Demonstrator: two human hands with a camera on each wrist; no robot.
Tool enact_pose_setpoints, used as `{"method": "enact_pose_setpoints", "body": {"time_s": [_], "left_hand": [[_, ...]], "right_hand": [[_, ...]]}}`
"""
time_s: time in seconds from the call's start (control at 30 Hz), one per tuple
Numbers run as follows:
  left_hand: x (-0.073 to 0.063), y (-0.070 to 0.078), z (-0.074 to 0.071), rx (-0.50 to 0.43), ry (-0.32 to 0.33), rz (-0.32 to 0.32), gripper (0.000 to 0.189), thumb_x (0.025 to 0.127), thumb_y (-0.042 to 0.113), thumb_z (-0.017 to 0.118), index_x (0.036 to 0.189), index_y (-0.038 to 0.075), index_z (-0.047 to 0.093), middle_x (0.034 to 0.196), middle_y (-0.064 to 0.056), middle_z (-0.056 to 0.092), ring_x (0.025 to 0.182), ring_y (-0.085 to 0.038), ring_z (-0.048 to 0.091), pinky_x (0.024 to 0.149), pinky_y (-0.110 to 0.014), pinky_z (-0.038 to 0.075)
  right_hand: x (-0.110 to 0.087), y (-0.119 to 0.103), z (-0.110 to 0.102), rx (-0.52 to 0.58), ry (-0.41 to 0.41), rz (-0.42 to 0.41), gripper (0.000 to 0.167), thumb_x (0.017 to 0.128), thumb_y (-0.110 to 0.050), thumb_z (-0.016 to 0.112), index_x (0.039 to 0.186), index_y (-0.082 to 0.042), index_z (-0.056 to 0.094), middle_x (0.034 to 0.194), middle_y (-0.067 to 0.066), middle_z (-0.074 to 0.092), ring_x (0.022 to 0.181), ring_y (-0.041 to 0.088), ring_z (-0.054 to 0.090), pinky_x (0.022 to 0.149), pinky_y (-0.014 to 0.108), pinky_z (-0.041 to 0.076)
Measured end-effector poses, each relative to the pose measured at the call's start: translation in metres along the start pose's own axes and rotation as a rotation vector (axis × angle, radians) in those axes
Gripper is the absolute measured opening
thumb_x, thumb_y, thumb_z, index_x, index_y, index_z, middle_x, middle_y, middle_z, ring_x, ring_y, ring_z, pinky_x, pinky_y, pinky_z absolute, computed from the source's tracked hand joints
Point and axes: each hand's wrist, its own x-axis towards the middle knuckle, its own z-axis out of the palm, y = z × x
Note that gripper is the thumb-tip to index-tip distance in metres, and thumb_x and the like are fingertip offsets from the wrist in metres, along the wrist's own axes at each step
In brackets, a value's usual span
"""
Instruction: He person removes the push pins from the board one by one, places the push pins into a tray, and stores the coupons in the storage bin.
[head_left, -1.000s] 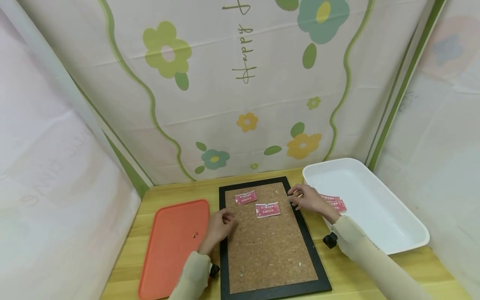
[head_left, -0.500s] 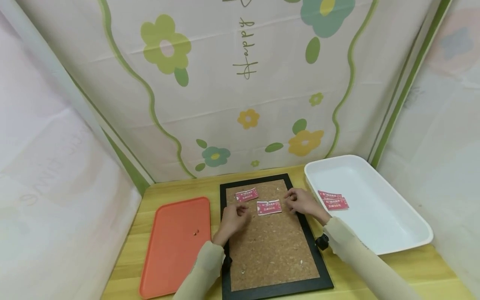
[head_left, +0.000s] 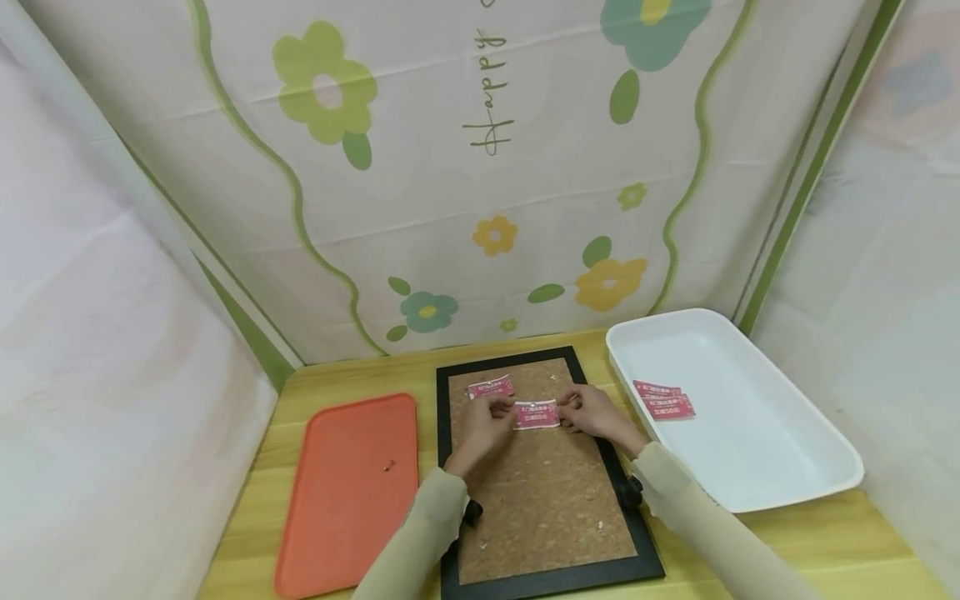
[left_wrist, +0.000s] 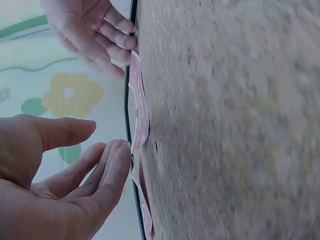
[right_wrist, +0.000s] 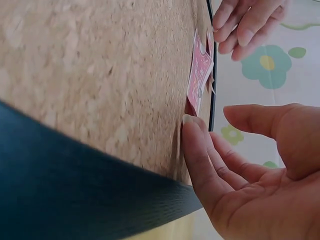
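A pink coupon [head_left: 536, 415] with white print lies on a black-framed cork board [head_left: 543, 500], its ends curling up from the cork in the wrist views. My left hand [head_left: 483, 429] has its fingertips right at the coupon's left end, thumb apart from the fingers. On the other side, my right hand [head_left: 596, 414] brings its index fingertip [right_wrist: 190, 120] to the right end, the thumb likewise held away. Up and to the left is a second pink coupon [head_left: 491, 387], partly covered by the left hand in the head view.
Left of the board lies an orange-red tray [head_left: 348, 508] with small metallic bits [head_left: 389, 465] on it. A white tub [head_left: 757, 433] stands at the right, with more pink coupons [head_left: 670, 407] inside. A flower-print cloth [head_left: 427, 200] hangs behind the wooden table [head_left: 360, 375].
Both hands have moved inward over the board, the left one to the right and up, the right one to the left, reaching the lower coupon's two ends.
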Motion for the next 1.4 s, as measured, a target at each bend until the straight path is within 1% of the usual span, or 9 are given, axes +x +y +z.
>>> {"method": "enact_pose_setpoints", "body": {"time_s": [0.1, 0.23, 0.4, 0.53, 0.73, 0.9, 1.07, 1.23, 1.4], "left_hand": [[0.001, -0.001, 0.003, -0.018, -0.01, 0.001, 0.023, 0.096, 0.003, 0.071, 0.117, -0.005, 0.074, 0.107, -0.017, 0.075, 0.096, -0.025, 0.072, 0.085, -0.036, 0.063], [0.004, -0.002, 0.007, -0.002, -0.022, -0.016, 0.022, 0.096, 0.004, 0.072, 0.116, -0.004, 0.074, 0.108, -0.016, 0.076, 0.098, -0.024, 0.072, 0.086, -0.036, 0.063], [0.01, 0.002, 0.013, 0.024, -0.037, -0.065, 0.023, 0.096, 0.007, 0.073, 0.117, -0.001, 0.074, 0.111, -0.014, 0.076, 0.099, -0.022, 0.073, 0.088, -0.038, 0.062], [0.016, 0.005, 0.016, 0.019, -0.059, -0.1, 0.025, 0.095, 0.007, 0.073, 0.119, 0.0, 0.073, 0.113, -0.015, 0.076, 0.098, -0.022, 0.073, 0.087, -0.039, 0.063], [0.021, 0.007, 0.02, -0.002, -0.056, -0.103, 0.026, 0.092, -0.001, 0.073, 0.117, -0.002, 0.074, 0.111, -0.017, 0.076, 0.096, -0.022, 0.073, 0.085, -0.037, 0.063], [0.025, 0.008, 0.023, -0.001, -0.057, -0.088, 0.027, 0.09, -0.003, 0.073, 0.116, -0.002, 0.074, 0.111, -0.017, 0.076, 0.096, -0.024, 0.074, 0.084, -0.037, 0.063], [0.029, 0.005, 0.024, -0.004, -0.069, -0.082, 0.026, 0.09, -0.002, 0.072, 0.115, -0.001, 0.075, 0.109, -0.015, 0.077, 0.093, -0.02, 0.074, 0.083, -0.035, 0.063], [0.032, 0.006, 0.024, -0.046, -0.075, -0.113, 0.026, 0.09, -0.003, 0.074, 0.115, -0.002, 0.074, 0.108, -0.016, 0.077, 0.092, -0.019, 0.074, 0.083, -0.034, 0.064], [0.037, 0.009, 0.024, -0.001, -0.085, -0.129, 0.025, 0.09, -0.001, 0.076, 0.115, -0.001, 0.074, 0.107, -0.014, 0.077, 0.089, -0.016, 0.073, 0.081, -0.031, 0.063]], "right_hand": [[0.002, 0.003, 0.005, 0.027, 0.014, 0.012, 0.023, 0.101, -0.009, 0.066, 0.117, 0.007, 0.066, 0.097, 0.019, 0.078, 0.075, 0.022, 0.076, 0.066, 0.034, 0.064], [0.005, 0.008, 0.009, 0.028, 0.059, 0.017, 0.023, 0.098, -0.008, 0.07, 0.116, 0.007, 0.069, 0.094, 0.017, 0.077, 0.071, 0.018, 0.074, 0.064, 0.032, 0.062], [0.006, 0.012, 0.011, 0.013, 0.1, 0.024, 0.026, 0.092, -0.004, 0.073, 0.116, 0.006, 0.07, 0.093, 0.016, 0.076, 0.069, 0.014, 0.07, 0.062, 0.028, 0.06], [0.008, 0.012, 0.012, 0.015, 0.129, 0.038, 0.029, 0.088, 0.0, 0.076, 0.116, 0.005, 0.07, 0.092, 0.015, 0.076, 0.068, 0.014, 0.069, 0.061, 0.027, 0.058], [0.01, 0.012, 0.016, 0.011, 0.158, 0.059, 0.032, 0.087, 0.001, 0.077, 0.118, 0.002, 0.069, 0.091, 0.014, 0.076, 0.067, 0.014, 0.069, 0.06, 0.027, 0.057], [0.011, 0.014, 0.017, 0.012, 0.172, 0.057, 0.032, 0.088, -0.003, 0.078, 0.119, 0.0, 0.068, 0.093, 0.013, 0.078, 0.069, 0.014, 0.071, 0.062, 0.027, 0.057], [0.009, 0.013, 0.021, -0.037, 0.188, 0.051, 0.026, 0.09, -0.01, 0.077, 0.114, -0.002, 0.071, 0.094, 0.012, 0.079, 0.078, 0.016, 0.072, 0.065, 0.026, 0.054], [0.009, 0.011, 0.022, -0.06, 0.175, 0.038, 0.02, 0.091, -0.011, 0.076, 0.108, -0.002, 0.073, 0.092, 0.011, 0.079, 0.076, 0.016, 0.072, 0.063, 0.026, 0.053], [0.01, 0.011, 0.022, -0.053, 0.161, 0.017, 0.017, 0.091, -0.011, 0.076, 0.105, -0.002, 0.072, 0.09, 0.012, 0.079, 0.075, 0.016, 0.072, 0.062, 0.026, 0.053]]}}
